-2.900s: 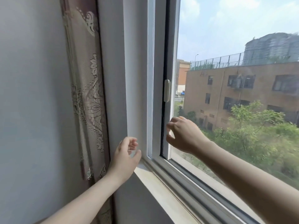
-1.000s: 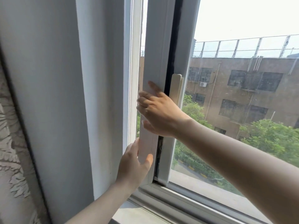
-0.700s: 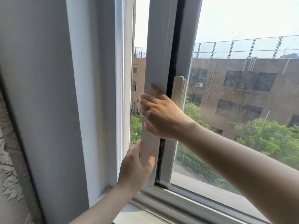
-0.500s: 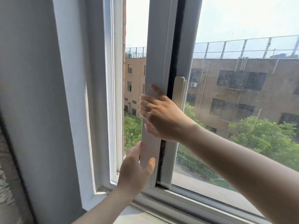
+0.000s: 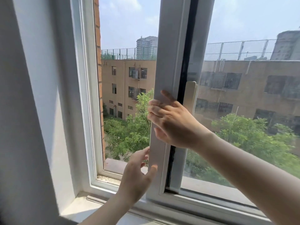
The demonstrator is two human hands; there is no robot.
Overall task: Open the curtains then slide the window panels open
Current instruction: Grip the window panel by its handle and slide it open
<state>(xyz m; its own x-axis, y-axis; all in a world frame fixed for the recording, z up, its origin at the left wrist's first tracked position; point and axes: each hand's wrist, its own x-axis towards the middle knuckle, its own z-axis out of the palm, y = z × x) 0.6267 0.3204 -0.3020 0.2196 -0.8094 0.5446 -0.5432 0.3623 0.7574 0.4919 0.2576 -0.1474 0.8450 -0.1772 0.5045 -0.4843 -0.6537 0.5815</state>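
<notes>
The window panel (image 5: 164,98) was partly slid to the right, and a tall gap showed between its white edge and the window frame (image 5: 87,101) on the left. Through the gap there was open air, a brick edge, green trees and a tan building. The right hand (image 5: 172,120) lay against the panel's edge, with its fingers (image 5: 154,109) curled round the left side of it, so its grip was grasping the panel. The left hand (image 5: 136,177) was lower down, right at the same edge. Its thumb touched the front of the panel, but its fingers looked loose and spread, so its grip seemed released, not clenched. A pale handle (image 5: 190,96) stood on the frame just behind the right hand, and no hand was on it. No curtain could be seen in this view, so that part of the job looked done, though the camera did not show the whole window. The sliding part looked about halfway done for this panel, I think, because glass further right (image 5: 243,111) was shut off by a second pane. What was left, as I judged it, was to push this panel further right, and then maybe to open another panel, which could not be seen well here.
</notes>
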